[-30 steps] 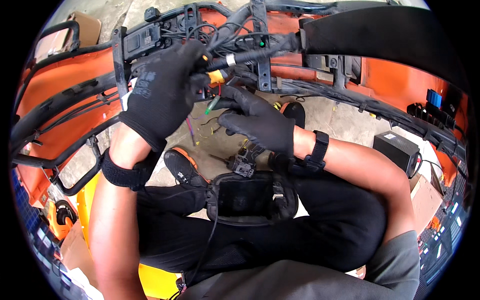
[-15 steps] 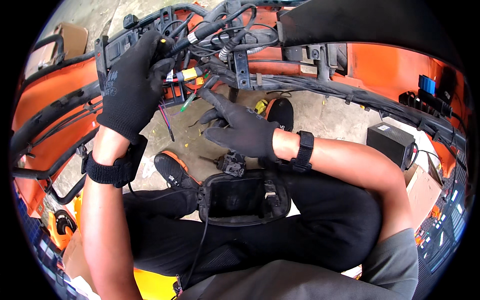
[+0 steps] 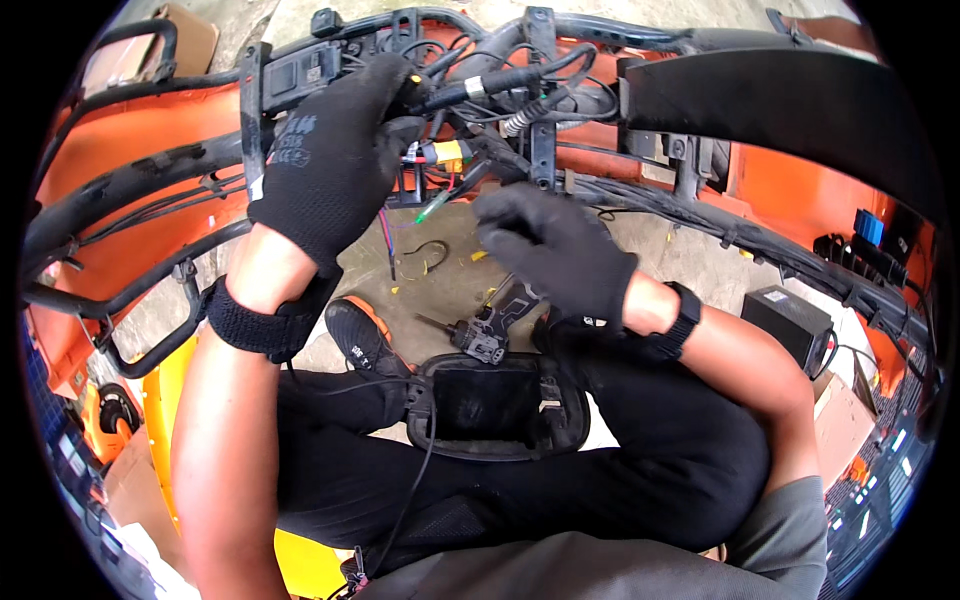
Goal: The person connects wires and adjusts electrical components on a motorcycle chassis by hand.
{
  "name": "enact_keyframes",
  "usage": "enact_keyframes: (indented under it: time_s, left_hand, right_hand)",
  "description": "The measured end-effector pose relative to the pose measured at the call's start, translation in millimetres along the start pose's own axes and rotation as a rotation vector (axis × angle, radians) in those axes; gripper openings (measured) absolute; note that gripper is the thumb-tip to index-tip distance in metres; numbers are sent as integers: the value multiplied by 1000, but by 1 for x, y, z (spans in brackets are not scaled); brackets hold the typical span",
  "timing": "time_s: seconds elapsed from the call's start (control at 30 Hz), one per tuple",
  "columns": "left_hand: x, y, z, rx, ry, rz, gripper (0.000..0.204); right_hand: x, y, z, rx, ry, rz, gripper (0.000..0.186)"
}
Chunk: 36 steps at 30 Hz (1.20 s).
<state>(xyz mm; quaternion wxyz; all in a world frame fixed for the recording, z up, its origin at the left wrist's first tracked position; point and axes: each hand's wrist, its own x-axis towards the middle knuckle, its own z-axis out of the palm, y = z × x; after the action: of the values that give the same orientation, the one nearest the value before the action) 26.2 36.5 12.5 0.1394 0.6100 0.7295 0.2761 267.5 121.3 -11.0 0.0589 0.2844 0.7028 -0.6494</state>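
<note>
My left hand (image 3: 335, 155), in a black knit glove, is closed around a thick black cable (image 3: 510, 80) with a white band. The glove hides where its fingers meet the cable. Just below the fingertips hang a yellow connector (image 3: 450, 151) with red and black wires, and a thin wire end with a green tip (image 3: 432, 207). My right hand (image 3: 560, 255), gloved too, hovers apart from the wires, to their lower right. Its fingers are loosely bent, the thumb apart from them, and nothing shows in them. The wires belong to a bundle on a black tubular frame (image 3: 100, 200).
Orange body panels (image 3: 790, 195) line the frame. Below my hands a cordless drill (image 3: 485, 335) lies on the concrete floor, beside an open black pouch (image 3: 425, 440) between my legs. A black box (image 3: 785, 320) stands at right; cardboard boxes (image 3: 190, 40) sit at far left.
The whole view has shifted, with the frame now farther right. My right hand has drawn back from the green-tipped wire, its fingers more bent. My left hand keeps its hold on the cable.
</note>
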Motion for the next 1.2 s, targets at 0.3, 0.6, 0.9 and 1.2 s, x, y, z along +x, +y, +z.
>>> enact_keyframes:
  time_s: [0.3, 0.6, 0.9, 1.2]
  left_hand:
    - [-1, 6, -1, 10, 25, 17, 23]
    - [-13, 20, -12, -41, -224, 58, 29]
    - [-21, 23, -15, -58, -302, 56, 33]
    - [-27, 26, -10, 10, -301, 96, 27]
  right_hand:
    - [-1, -24, -34, -44, 447, -160, 60]
    - [4, -17, -50, 20, 372, -297, 44]
    - [-23, -3, -54, -149, 260, -296, 29]
    - [-28, -54, -60, -667, 214, -501, 56]
